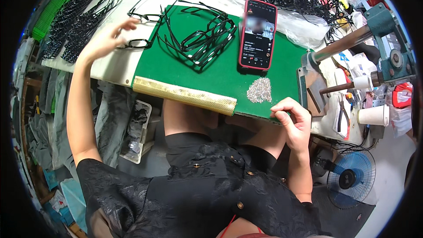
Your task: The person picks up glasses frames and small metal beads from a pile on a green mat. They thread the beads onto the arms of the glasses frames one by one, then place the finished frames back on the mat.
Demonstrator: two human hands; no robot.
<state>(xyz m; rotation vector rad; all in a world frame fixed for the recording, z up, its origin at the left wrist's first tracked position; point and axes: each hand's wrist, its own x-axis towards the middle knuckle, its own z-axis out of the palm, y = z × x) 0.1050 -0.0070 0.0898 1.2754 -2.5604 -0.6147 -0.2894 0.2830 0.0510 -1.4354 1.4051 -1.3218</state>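
At the tabletop's (103, 68) front edge, the right hand (294, 122) has fingers nearly together; whether they hold something, I cannot tell. A careless wrist could scatter the loose pile of tiny silvery parts (260, 91) over this edge. Farther left, the blurred left hand (105, 39), fingers loosely spread, seemingly empty, is near glossy black eyeglass frames (205, 33), temples unfolded.

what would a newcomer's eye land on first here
Probably the bright green mat, with a jumble of black eyeglass frames towards its far left side. Right of those, the lit smartphone in its red case stands out. Nearer the front edge, a glittering heap of tiny silvery pieces lies just beyond the right hand.
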